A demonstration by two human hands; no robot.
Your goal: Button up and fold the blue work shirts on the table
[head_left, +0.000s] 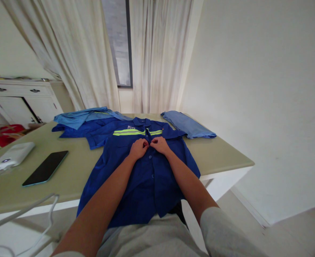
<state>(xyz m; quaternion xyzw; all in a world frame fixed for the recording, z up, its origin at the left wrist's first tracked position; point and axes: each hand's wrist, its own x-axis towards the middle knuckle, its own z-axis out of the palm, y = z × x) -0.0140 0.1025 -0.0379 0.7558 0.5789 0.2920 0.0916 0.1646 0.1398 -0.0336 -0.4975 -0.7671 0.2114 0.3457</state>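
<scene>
My left hand [138, 148] and right hand [160, 144], fingers pinched on blue shirt [146, 178] placket, phone [45, 167] at nine o'clock on bench [221, 157], folded cloth [188, 125] at two, button hidden.

Blue work shirt [146, 178], flat, face-up

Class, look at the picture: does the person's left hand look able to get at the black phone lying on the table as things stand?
Probably yes. The left hand is pinched on the front of the dark blue shirt, and the phone lies flat to its left, near the table edge. Only bare tabletop shows between them; the power bank lies further off.
</scene>
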